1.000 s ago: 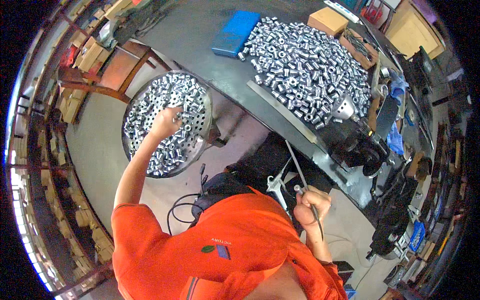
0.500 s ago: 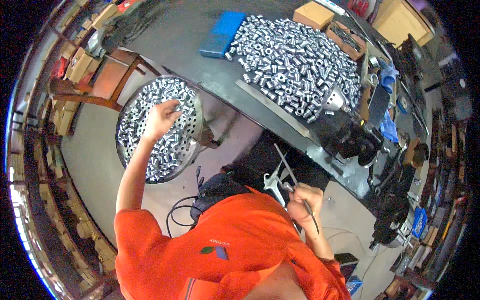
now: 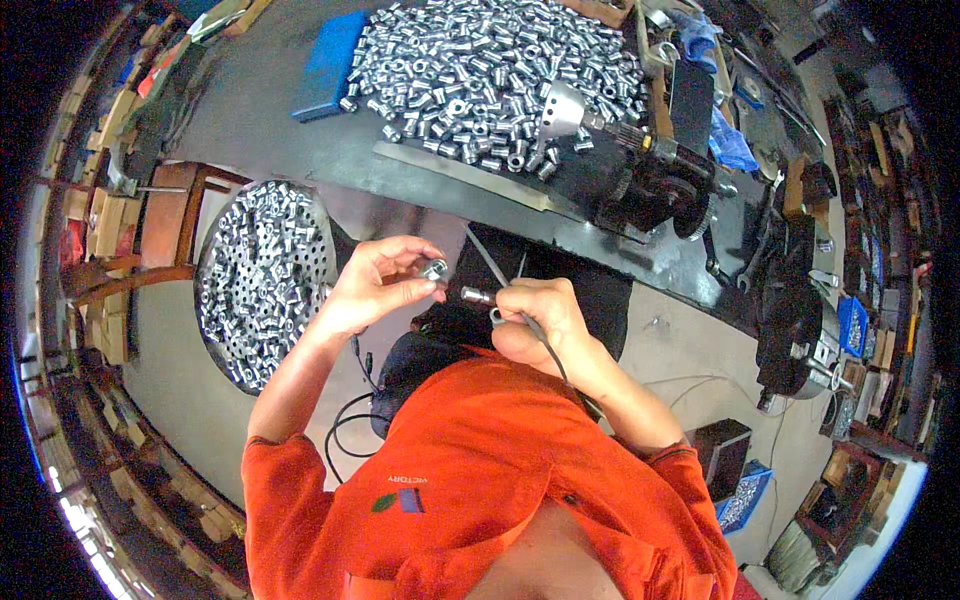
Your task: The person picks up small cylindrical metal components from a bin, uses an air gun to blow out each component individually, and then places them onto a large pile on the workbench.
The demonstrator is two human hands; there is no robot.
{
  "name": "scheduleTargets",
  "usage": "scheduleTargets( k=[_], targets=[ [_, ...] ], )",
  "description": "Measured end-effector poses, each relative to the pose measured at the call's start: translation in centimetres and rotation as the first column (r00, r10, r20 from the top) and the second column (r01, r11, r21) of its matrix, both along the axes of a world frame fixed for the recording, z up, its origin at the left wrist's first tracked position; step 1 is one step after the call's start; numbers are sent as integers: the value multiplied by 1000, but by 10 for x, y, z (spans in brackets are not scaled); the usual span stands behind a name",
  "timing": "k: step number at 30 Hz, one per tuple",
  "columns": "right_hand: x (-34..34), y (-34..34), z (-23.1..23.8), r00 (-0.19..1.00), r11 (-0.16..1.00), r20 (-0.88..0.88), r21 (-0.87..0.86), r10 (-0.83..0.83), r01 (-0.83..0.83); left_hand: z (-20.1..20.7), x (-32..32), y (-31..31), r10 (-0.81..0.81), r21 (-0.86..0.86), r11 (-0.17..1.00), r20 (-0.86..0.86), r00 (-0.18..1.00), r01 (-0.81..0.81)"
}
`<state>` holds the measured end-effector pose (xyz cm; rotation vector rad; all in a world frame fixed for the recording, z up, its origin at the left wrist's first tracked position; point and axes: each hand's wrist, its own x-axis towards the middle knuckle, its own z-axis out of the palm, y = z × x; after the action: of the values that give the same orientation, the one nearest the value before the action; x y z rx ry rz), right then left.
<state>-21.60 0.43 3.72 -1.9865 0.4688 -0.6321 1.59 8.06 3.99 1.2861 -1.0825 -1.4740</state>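
Table [image 3: 250,115]: sits higher and further left in view than half a second ago.
Pile [image 3: 490,85]: metal fittings, still heaped on the table, shifted along with it.
Tray [image 3: 316,262]: round, perforated, strewn with fittings; the left hand no longer hangs over it.
Left hand [image 3: 375,285]: has come from the tray to in front of the body, thumb and fingertips pinching a fitting.
Right hand [image 3: 540,315]: raised and brought inward, near the left, fingers curled around the rod as before.
Rod [image 3: 488,258]: grey, slanting up-left from the right fist.
Left fitting [image 3: 434,270]: at the left fingertips, just beside the right fitting [image 3: 477,295], apart.
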Motion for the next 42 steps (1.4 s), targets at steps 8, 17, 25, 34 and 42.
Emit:
scheduleTargets(
  k=[8,17,25,34,42],
  targets=[
    [5,-1,-13,989,990,-133,-130,-65,48,-3,-9,-7,-145,-19,989,90,985,147],
    [3,1,-19,990,991,-102,-100,-97,87,0,-30,-12,-86,105,992,118,989,74],
    [-17,-1,-7,997,994,-23,86,-68,69,6,-14,-25,67,-317,941,510,858,115],
    [-26,13,22,972,982,192,105,136,-158,-23,1,-24,320,-460,871,797,513,173],
    [-11,10,17,977,939,179,302,114,-165,-26,-2,-25,335,-448,850,866,370,277]
  ],
)
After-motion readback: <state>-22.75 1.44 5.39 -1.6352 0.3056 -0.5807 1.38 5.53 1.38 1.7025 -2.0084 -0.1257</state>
